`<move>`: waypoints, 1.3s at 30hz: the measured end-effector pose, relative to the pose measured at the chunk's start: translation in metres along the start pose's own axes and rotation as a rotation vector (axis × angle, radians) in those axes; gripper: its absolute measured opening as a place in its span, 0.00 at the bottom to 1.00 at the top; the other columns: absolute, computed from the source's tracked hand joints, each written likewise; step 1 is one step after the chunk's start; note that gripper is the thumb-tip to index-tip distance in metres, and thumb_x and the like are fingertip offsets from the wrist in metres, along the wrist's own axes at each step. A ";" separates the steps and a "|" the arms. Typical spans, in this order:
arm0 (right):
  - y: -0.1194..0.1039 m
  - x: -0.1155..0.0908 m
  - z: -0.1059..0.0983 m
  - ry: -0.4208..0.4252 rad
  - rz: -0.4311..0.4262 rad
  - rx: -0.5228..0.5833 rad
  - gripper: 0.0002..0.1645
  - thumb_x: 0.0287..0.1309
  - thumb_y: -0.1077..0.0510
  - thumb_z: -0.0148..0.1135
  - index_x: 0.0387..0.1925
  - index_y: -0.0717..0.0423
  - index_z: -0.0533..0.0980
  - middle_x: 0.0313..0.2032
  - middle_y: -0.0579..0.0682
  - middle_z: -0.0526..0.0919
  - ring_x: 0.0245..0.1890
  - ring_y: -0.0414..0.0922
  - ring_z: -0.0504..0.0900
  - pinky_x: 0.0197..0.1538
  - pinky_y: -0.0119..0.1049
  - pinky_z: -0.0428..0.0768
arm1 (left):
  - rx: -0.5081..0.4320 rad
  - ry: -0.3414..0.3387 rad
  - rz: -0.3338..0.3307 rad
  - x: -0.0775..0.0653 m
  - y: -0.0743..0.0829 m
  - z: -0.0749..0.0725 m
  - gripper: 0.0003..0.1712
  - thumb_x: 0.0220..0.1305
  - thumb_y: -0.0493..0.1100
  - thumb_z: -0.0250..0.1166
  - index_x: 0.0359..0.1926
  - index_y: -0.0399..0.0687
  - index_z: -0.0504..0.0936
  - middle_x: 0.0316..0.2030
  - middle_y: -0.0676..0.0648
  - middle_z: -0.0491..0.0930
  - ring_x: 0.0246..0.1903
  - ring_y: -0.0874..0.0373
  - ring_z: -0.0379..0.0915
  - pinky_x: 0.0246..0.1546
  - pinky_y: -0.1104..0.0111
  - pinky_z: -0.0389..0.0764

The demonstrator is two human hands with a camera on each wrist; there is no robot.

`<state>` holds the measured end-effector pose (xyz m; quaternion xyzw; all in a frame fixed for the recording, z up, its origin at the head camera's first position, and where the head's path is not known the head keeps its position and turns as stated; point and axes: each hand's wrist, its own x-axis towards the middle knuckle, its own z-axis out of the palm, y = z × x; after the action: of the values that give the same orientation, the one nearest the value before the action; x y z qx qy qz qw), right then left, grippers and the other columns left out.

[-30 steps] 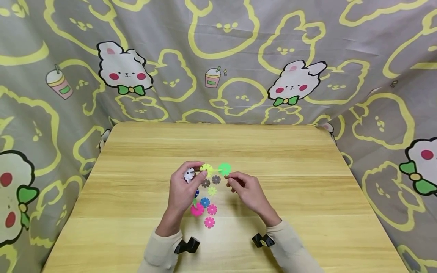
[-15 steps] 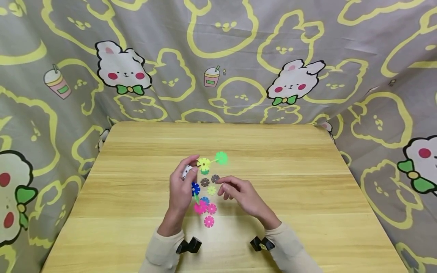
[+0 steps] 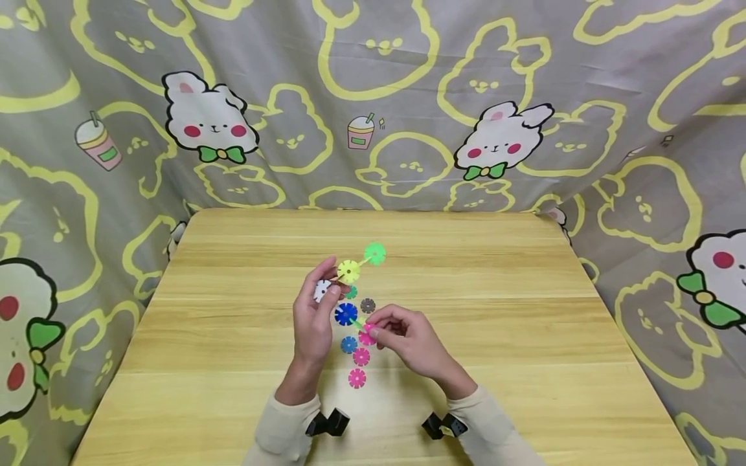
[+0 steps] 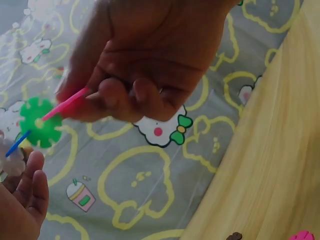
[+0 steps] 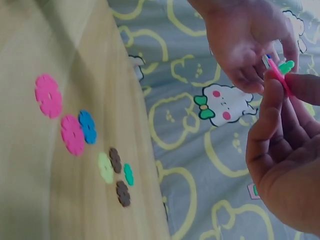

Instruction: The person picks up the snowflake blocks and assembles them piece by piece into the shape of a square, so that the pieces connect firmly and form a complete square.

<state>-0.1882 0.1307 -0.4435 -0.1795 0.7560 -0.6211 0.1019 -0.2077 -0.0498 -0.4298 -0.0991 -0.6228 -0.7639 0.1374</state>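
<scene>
A chain of slotted snowflake discs hangs between my hands in the head view. My left hand (image 3: 313, 330) grips it by the white disc (image 3: 322, 291), thumb in front and fingers behind. Beyond its fingertips, a yellow disc (image 3: 348, 272) and a bright green disc (image 3: 375, 254) stick out. On the near branch comes a dark blue disc (image 3: 346, 314), then a green disc (image 4: 42, 132), face-on in the left wrist view. At that branch's end, my right hand (image 3: 416, 343) pinches a pink disc (image 5: 278, 72) between thumb and forefinger; it joins the green one.
Loose discs lie on the wooden table (image 3: 495, 272) under the hands: two pink discs (image 3: 357, 378), a blue disc (image 3: 349, 344), a teal disc (image 3: 351, 292), brown discs (image 5: 115, 160) and a lime disc (image 5: 105, 168). A patterned curtain (image 3: 402, 77) surrounds the table.
The left hand has turned the chain, swinging the yellow and bright green discs away and bringing the dark blue branch out. My right hand has moved nearer and taken hold of the pink disc.
</scene>
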 end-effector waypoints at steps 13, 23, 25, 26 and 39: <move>-0.002 -0.001 -0.020 0.110 -0.079 -0.115 0.07 0.66 0.58 0.58 0.41 0.54 0.81 0.30 0.49 0.82 0.28 0.41 0.79 0.29 0.32 0.78 | 0.023 0.001 -0.036 0.005 0.004 -0.012 0.23 0.71 0.37 0.45 0.64 0.38 0.65 0.40 0.42 0.69 0.28 0.61 0.70 0.26 0.71 0.78; -0.001 -0.002 -0.021 0.074 -0.145 -0.140 0.08 0.66 0.60 0.57 0.41 0.50 0.82 0.33 0.46 0.82 0.29 0.40 0.79 0.29 0.33 0.79 | 0.200 -0.007 0.004 0.010 0.001 -0.015 0.23 0.74 0.39 0.44 0.66 0.44 0.67 0.42 0.49 0.69 0.33 0.63 0.66 0.28 0.74 0.73; -0.001 -0.003 -0.020 0.070 -0.160 -0.144 0.08 0.66 0.61 0.58 0.41 0.50 0.82 0.33 0.47 0.83 0.29 0.39 0.79 0.30 0.31 0.79 | 0.216 0.005 0.009 0.010 0.001 -0.015 0.20 0.75 0.40 0.45 0.62 0.41 0.71 0.37 0.50 0.70 0.30 0.64 0.66 0.27 0.75 0.71; 0.000 -0.003 -0.020 0.067 -0.166 -0.146 0.08 0.66 0.61 0.58 0.41 0.51 0.82 0.33 0.47 0.83 0.29 0.39 0.79 0.30 0.31 0.79 | 0.211 0.010 0.009 0.010 0.000 -0.015 0.19 0.75 0.40 0.45 0.59 0.39 0.73 0.34 0.51 0.70 0.26 0.64 0.65 0.22 0.75 0.70; 0.020 0.003 -0.027 0.061 0.057 -0.066 0.19 0.75 0.52 0.42 0.54 0.54 0.76 0.34 0.62 0.80 0.30 0.51 0.79 0.33 0.34 0.79 | 0.148 0.092 0.065 0.010 0.006 -0.017 0.18 0.76 0.40 0.43 0.48 0.26 0.71 0.27 0.52 0.67 0.20 0.66 0.61 0.18 0.75 0.66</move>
<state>-0.2041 0.1566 -0.4572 -0.1420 0.7837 -0.5979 0.0903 -0.2153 -0.0686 -0.4248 -0.0737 -0.6672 -0.7145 0.1974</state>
